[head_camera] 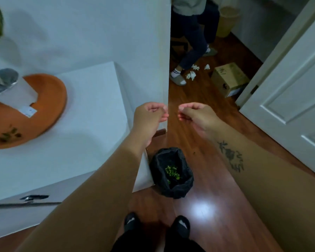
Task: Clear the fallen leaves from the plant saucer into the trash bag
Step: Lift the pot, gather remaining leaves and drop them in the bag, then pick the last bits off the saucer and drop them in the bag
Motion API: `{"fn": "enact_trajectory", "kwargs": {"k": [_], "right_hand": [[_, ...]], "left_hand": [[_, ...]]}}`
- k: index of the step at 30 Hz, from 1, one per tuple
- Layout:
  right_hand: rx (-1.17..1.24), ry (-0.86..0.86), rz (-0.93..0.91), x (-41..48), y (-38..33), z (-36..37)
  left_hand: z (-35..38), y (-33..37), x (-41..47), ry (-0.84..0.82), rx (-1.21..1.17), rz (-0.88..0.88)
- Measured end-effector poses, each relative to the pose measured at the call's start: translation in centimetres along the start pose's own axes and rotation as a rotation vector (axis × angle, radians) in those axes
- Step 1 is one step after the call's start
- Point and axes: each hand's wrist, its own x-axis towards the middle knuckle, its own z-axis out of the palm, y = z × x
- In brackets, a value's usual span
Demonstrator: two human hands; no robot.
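Observation:
An orange plant saucer point(49, 99) lies on the white cabinet top at the left, with a small clump of fallen leaves point(9, 134) near its front edge. A white pot point(16, 90) stands in it. On the wooden floor by the cabinet corner sits a black trash bag point(156, 166), open, with green leaves point(172, 172) inside. My left hand point(149, 115) and my right hand point(195, 115) hover side by side above and beyond the bag, fingers curled, nothing visible in either.
The white cabinet point(84, 124) fills the left. A wall edge point(166, 70) stands just behind my hands. Beyond it a person's legs point(189, 51), crumpled paper point(191, 75) and a cardboard box point(229, 79) lie on the floor. A white door point(289, 97) stands at the right.

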Motion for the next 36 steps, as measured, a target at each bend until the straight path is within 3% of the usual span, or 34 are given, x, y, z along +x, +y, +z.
{"fn": "enact_trajectory", "kwargs": {"k": [7,16,21,24,29,36], "right_hand": [[-0.099,-0.109,-0.003,-1.4,-2.2,5.9],[-0.119,-0.323,-0.04,-1.3,-2.5,22.8],[-0.349,-0.363,-0.16,-1.8,-1.4,32.0],[-0.6,-0.357,-0.373,-1.7,0.5,36.4],[-0.913,-0.452,-0.594,-2.4,2.7,41.7],[-1.339,-0.795,-0.699,-2.1,5.3,46.7]], "left_hand": [[-8.9,2.1,-0.4,0.098,-0.034,-0.021],[-26.5,3.7,0.3,0.247,0.017,0.057],[-36.4,3.6,1.9,0.396,0.189,0.112],[-41.1,2.2,2.8,0.44,0.406,0.172],[-47.2,0.2,4.2,0.387,0.796,0.331],[-50.0,-2.4,6.0,0.148,0.98,0.295]]}}
